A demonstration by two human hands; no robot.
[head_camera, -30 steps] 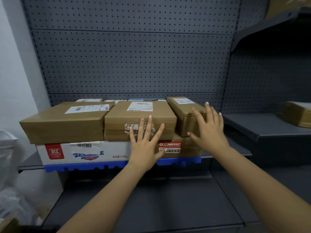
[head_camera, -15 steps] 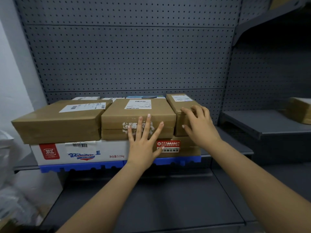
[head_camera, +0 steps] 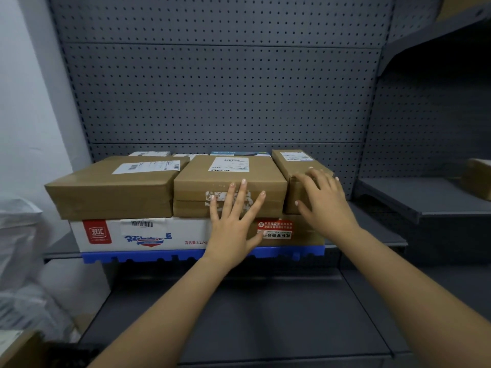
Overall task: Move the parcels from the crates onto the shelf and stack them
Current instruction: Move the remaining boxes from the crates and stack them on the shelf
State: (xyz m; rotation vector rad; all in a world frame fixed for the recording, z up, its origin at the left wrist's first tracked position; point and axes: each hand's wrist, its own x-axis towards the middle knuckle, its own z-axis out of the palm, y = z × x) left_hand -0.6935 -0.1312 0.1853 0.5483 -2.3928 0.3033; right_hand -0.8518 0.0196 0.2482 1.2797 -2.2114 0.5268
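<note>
Three brown parcels lie side by side on top of a stack on the grey shelf (head_camera: 377,236). The wide left parcel (head_camera: 106,189) carries a white label. My left hand (head_camera: 233,227) presses flat, fingers spread, against the front of the middle parcel (head_camera: 228,173). My right hand (head_camera: 324,205) grips the front end of the narrow right parcel (head_camera: 291,162), fingers curled over its top edge and thumb on its front face. Under them sit a white printed carton (head_camera: 132,235) and a brown carton with a red sticker (head_camera: 308,229), both on a blue plastic base (head_camera: 159,257).
Smaller parcels (head_camera: 233,153) show behind the top row against the pegboard back. A lower shelf (head_camera: 265,314) runs beneath my arms. Another brown parcel (head_camera: 478,179) rests on the shelf unit to the right. White plastic bags (head_camera: 18,248) and a cardboard box (head_camera: 16,349) are at the left.
My right hand moved from open in front of the narrow parcel onto its front end, fingers curling over the top edge. My left hand stays flat on the middle parcel.
</note>
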